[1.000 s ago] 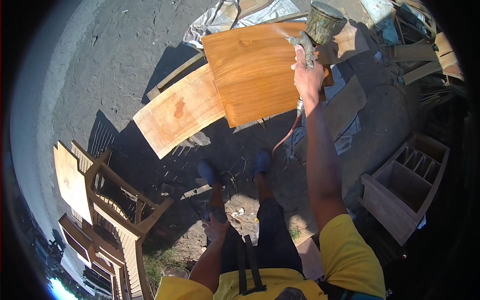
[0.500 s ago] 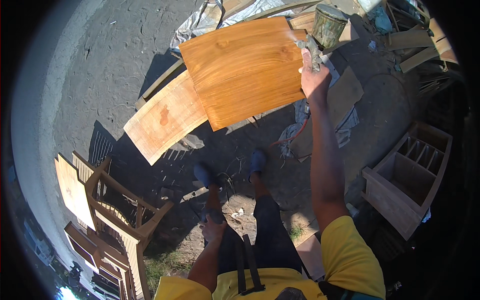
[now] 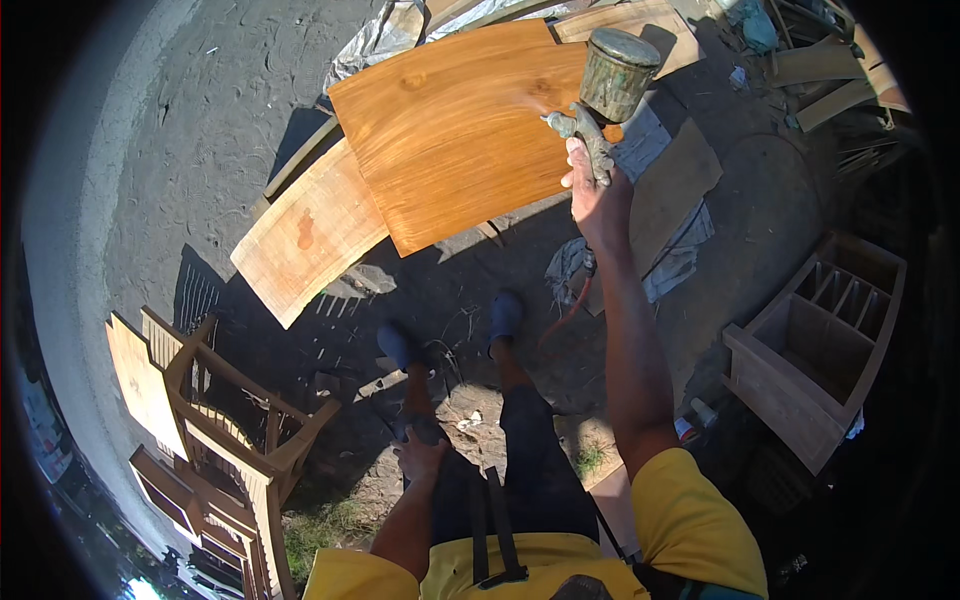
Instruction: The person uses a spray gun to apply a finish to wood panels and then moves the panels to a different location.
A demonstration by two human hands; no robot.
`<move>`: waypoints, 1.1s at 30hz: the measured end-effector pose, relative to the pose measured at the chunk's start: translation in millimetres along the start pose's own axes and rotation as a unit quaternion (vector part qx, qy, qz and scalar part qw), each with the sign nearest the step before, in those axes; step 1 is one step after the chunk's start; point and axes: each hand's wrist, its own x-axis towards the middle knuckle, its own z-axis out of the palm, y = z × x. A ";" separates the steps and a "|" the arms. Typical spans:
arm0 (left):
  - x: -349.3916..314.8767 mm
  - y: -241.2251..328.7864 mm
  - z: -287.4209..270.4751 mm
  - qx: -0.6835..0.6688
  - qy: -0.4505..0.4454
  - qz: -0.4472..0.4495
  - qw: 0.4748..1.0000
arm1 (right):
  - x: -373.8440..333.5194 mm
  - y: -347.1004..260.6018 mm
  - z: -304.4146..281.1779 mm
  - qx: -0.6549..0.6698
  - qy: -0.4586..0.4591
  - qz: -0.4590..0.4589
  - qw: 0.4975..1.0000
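My right hand [image 3: 603, 205] is wrapped round the handle of a spray gun [image 3: 592, 145], whose dull, stained metal cup [image 3: 617, 75] sits beyond the nozzle. A faint mist leaves the nozzle toward a glossy orange-brown wooden panel [image 3: 460, 130]. The gun hovers over the panel's right side, and the cup hides part of that edge. From below the grip a red hose [image 3: 575, 310] runs down. My left hand [image 3: 420, 457] rests on my left leg near the knee, holding nothing, its fingers apart.
A pale unfinished board [image 3: 310, 235] with a reddish stain lies beside the panel. Wooden chair-like frames [image 3: 225, 400] stand at the lower left. At the right is a wooden cabinet [image 3: 810, 345] with dividers; wood scraps [image 3: 825, 75] lie at the far right.
The spray gun in my right hand has moved left and nearer to me across the panel. The panel has shifted slightly left in view. My left hand stays at my leg.
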 end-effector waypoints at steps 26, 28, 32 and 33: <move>9.3 -19.3 4.7 -0.023 -0.016 -0.015 0.999 | -57.6 -13.9 61.2 0.032 -0.066 -0.091 0.993; 11.4 -27.7 8.2 -0.008 0.011 -0.004 1.000 | -74.6 -25.5 79.9 -0.012 -0.111 -0.067 0.991; 10.3 -32.9 5.8 -0.018 0.013 -0.004 1.000 | -98.2 -9.4 116.8 0.055 -0.125 -0.100 0.985; 11.0 -35.9 5.0 -0.025 0.010 -0.004 1.000 | -104.7 -8.5 123.4 0.028 -0.132 -0.105 0.985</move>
